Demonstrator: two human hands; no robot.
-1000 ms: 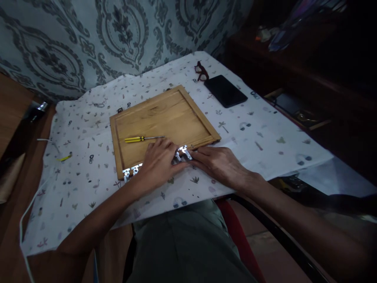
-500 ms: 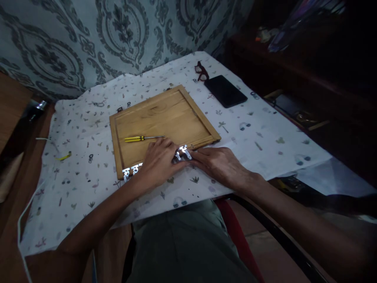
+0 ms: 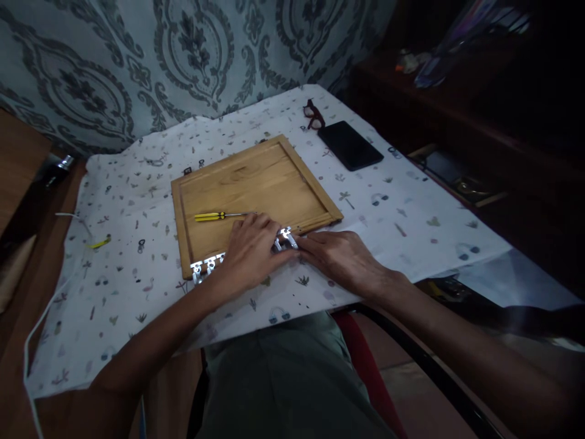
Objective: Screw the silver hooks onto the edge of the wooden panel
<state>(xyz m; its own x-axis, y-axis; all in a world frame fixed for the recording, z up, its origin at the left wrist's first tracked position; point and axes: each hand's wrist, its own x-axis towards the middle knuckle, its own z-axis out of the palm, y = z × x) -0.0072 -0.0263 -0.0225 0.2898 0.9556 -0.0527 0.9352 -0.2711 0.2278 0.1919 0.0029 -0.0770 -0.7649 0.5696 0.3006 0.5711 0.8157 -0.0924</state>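
A framed wooden panel (image 3: 256, 177) lies flat on the cloth-covered table. Along its near edge runs a shiny metal strip (image 3: 209, 264) with cut-outs and prongs, its middle hidden under a hand. My left hand (image 3: 253, 250) is closed over that strip, fingers on the panel's side and thumb stretched toward the right hand. At the strip's right end my right hand (image 3: 340, 256) is closed, its fingertips pinched against the metal. A screwdriver (image 3: 214, 216) with a yellow and black handle rests on the panel, its tip just beyond my left fingers.
Beyond the panel to the right lie a black tablet (image 3: 351, 145) and dark-framed glasses (image 3: 314, 114). A small yellow item (image 3: 99, 242) is at the left. A white cable (image 3: 34, 347) hangs by the table's left edge. Patterned tablecloth (image 3: 402, 201) covers the table.
My hands stay in nearly the same place on the metal strip. The view has shifted very slightly; the panel and screwdriver have not moved on the table.
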